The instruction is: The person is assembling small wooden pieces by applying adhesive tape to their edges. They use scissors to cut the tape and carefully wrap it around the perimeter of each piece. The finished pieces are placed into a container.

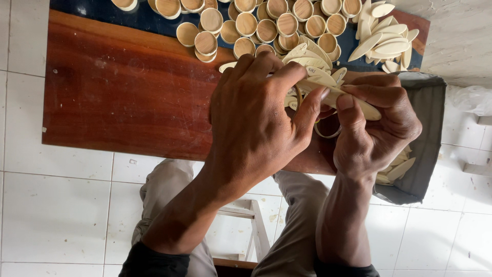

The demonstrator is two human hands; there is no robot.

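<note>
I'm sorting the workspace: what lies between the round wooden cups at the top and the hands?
In the head view, loose pale leaf-shaped wooden slips lie between the round cups and the hands.

Two hands are at work, the left hand and the right hand. One wooden board lies under them. On it sit roughly thirty round wooden cups (some cut off by the top edge, so the count is loose). The pale oval strips number well over twenty across three clusters, too overlapped to count exactly. One thin ring shows between the hands. One grey cloth lies at the right.
</note>
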